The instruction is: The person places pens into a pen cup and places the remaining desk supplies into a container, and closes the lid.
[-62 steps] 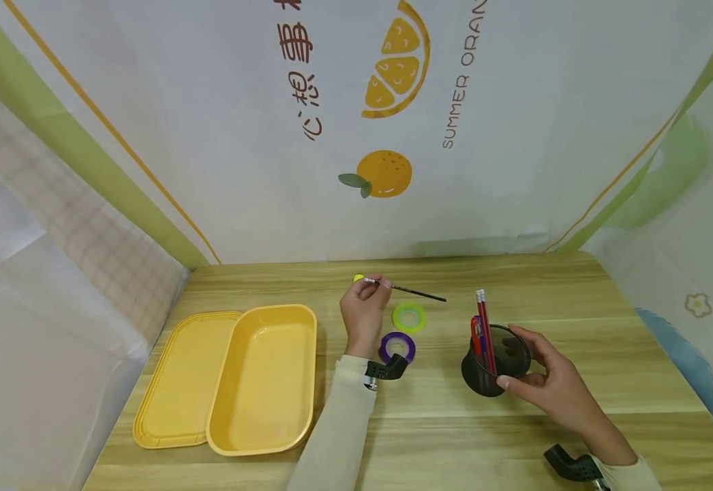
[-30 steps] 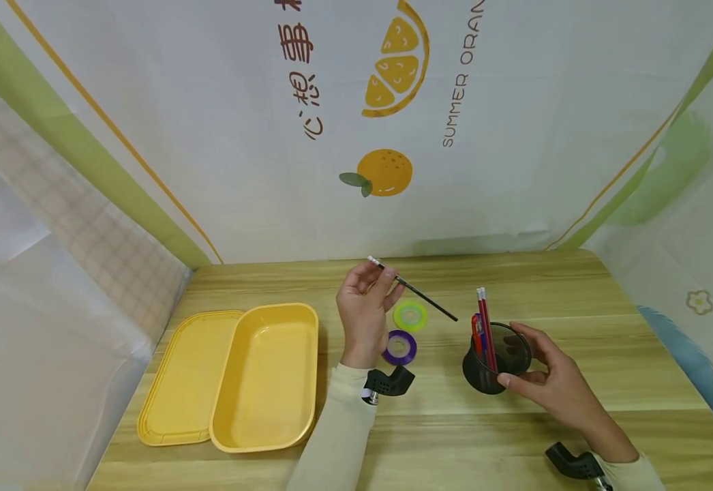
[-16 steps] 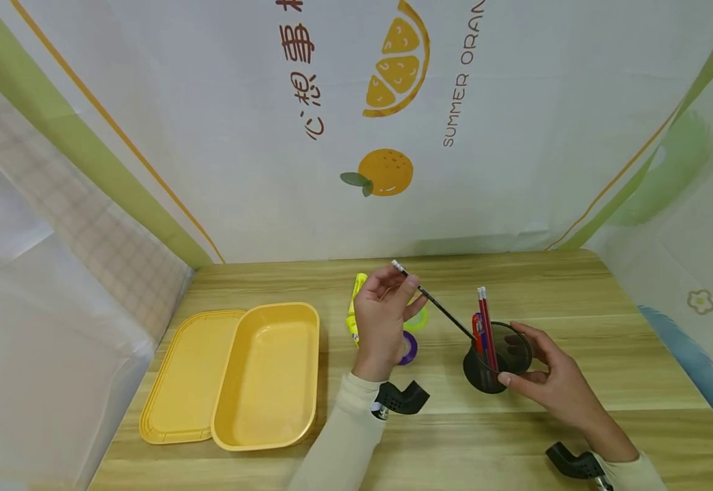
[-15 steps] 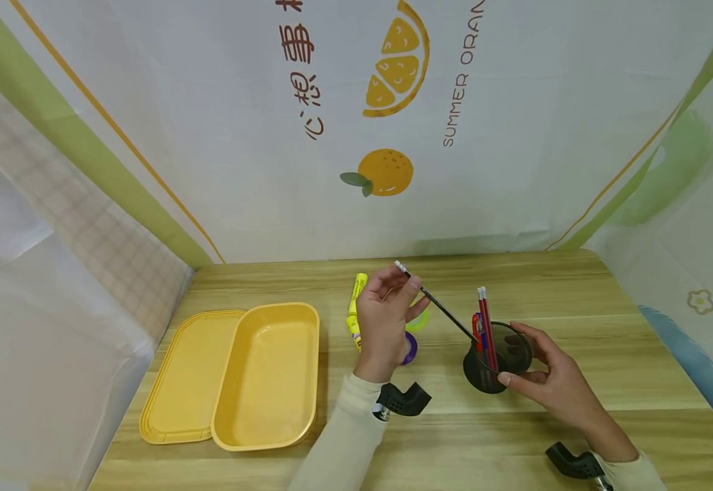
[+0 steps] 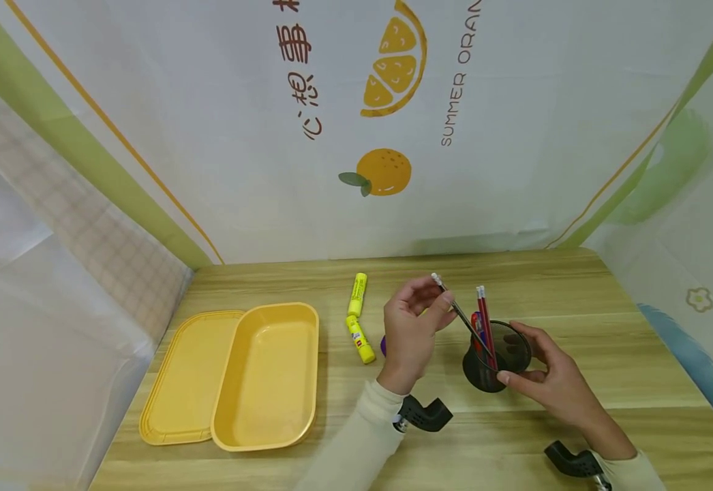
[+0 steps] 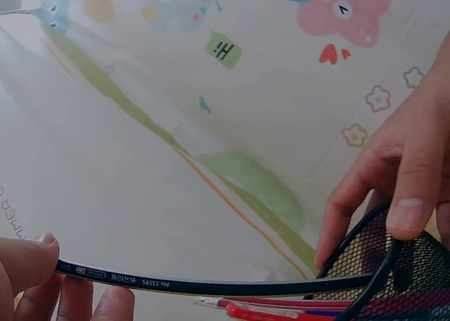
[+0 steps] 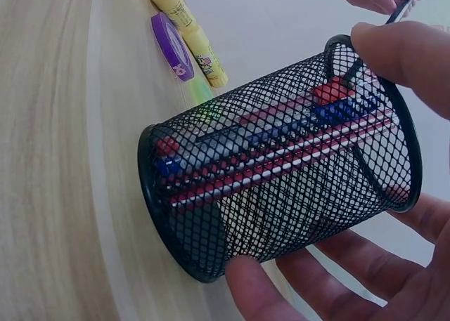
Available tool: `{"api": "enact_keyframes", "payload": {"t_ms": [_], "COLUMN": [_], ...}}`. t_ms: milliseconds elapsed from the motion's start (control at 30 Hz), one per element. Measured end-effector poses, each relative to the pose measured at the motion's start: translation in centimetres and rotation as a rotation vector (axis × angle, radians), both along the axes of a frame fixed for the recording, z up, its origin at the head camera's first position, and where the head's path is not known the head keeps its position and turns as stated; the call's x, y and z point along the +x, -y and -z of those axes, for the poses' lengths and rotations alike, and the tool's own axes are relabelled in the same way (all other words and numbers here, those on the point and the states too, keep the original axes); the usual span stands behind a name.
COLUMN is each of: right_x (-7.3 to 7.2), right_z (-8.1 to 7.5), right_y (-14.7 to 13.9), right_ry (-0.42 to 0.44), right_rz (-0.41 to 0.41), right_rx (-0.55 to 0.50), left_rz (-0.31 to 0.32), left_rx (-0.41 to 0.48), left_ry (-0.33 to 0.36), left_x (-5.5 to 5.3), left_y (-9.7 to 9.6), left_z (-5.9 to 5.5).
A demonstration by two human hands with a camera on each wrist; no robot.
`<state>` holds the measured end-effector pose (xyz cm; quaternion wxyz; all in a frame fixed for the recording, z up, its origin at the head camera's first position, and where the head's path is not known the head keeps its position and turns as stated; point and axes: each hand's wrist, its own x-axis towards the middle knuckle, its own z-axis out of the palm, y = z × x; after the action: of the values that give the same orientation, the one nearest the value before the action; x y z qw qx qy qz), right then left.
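My left hand (image 5: 410,334) pinches a dark pencil (image 5: 463,317) near its white eraser end. The pencil slants down to the right, its lower end inside the black mesh pen cup (image 5: 479,376). Printed lettering shows along the pencil (image 6: 211,286) in the left wrist view. My right hand (image 5: 555,385) holds the cup, thumb at the rim and fingers around the far side. The cup (image 7: 281,215) leans in that grip and contains red pencils (image 5: 487,320), a red pen (image 6: 274,312) and a blue pen.
Two yellow glue sticks (image 5: 360,339) lie left of my left hand. A purple tape roll (image 7: 172,47) is mostly hidden behind that hand in the head view, beside a green one. Further left, a yellow box (image 5: 267,382) overlaps its flat lid (image 5: 175,382).
My left hand has carried the dark pencil rightward from near the tape rolls, and its lower end has entered the cup. The glue sticks are uncovered. My right hand stays on the cup.
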<state>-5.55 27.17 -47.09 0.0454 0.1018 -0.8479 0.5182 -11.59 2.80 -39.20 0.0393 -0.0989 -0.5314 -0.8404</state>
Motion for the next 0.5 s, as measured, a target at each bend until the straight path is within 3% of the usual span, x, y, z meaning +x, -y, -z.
{"api": "enact_keyframes", "payload": {"t_ms": [500], "right_x": [0.0], "right_z": [-0.1], "right_y": [0.1], "right_ry": [-0.005], "right_rz": [-0.006], "right_rx": [-0.009], "left_rz": [0.002], "left_rx": [-0.129], "left_ry": [-0.066], "left_x": [0.9], "left_y": [-1.5], "left_z": [1.5]}}
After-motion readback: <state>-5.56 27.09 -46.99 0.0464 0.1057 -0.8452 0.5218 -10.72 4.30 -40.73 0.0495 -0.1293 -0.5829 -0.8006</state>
